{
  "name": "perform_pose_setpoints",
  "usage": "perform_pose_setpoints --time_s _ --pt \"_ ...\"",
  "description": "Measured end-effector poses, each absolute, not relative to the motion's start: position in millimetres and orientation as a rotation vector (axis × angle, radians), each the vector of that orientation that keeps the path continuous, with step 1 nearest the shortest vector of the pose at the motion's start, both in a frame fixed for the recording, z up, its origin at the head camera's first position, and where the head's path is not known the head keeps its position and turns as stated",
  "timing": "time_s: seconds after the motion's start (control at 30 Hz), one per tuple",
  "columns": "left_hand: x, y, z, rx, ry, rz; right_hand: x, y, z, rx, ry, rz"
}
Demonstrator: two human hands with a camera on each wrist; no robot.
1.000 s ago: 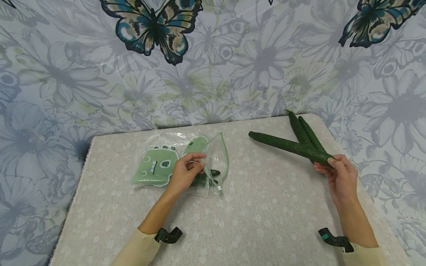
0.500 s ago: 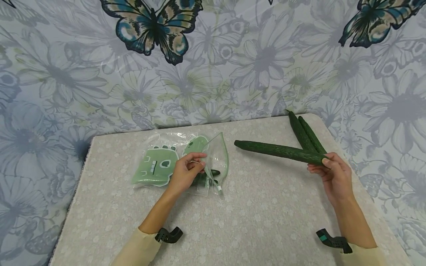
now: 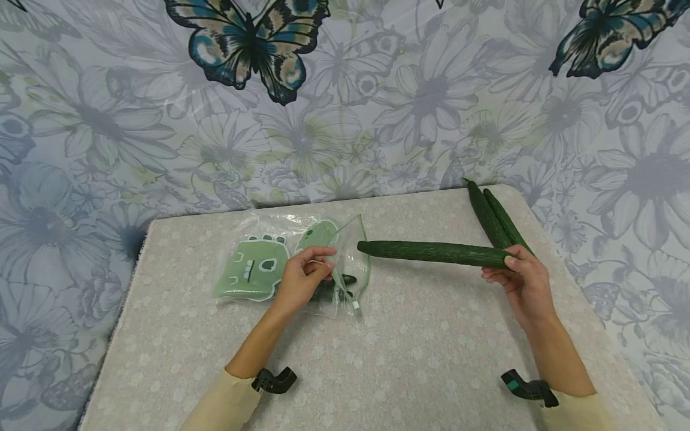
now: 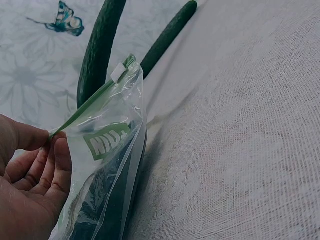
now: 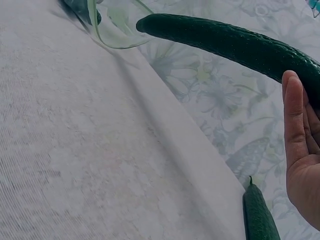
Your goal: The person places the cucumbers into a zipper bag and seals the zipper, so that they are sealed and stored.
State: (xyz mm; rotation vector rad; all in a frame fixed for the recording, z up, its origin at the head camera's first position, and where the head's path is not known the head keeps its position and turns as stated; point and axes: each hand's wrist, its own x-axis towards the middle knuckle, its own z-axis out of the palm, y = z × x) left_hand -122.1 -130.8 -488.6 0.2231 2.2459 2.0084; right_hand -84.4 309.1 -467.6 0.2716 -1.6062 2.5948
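Note:
My left hand (image 3: 304, 276) pinches the green-edged rim of a clear zip bag (image 4: 100, 125) between thumb and fingers. The bag, printed with green cartoon figures, lies on the table with its mouth gaping toward the right. Inside it are dark green cucumbers (image 3: 349, 279), partly hidden by the plastic and my hand. My right hand (image 3: 523, 284) grips one end of a long cucumber (image 3: 431, 251), held roughly level above the table. The cucumber's far tip overlaps the bag's mouth in the head view, and in the right wrist view it points at the opening (image 5: 117, 30).
Two more cucumbers (image 3: 493, 218) lie side by side at the table's back right corner, beyond my right hand. A pale patterned cloth covers the table (image 3: 420, 359). Behind it hangs a floral fabric backdrop (image 3: 377, 120) with butterflies.
My right hand has carried the cucumber leftward from beside the other two, levelling it, and its tip has come to the bag's mouth. My left hand stays on the bag's rim.

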Motion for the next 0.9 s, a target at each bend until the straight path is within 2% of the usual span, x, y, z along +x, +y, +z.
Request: perform_pose_setpoints --time_s 0.9 --pt "-121.4 -133.0 -485.8 0.255 2.255 1.999 -122.7 246.6 -503.4 0.284 -1.901 2.587"
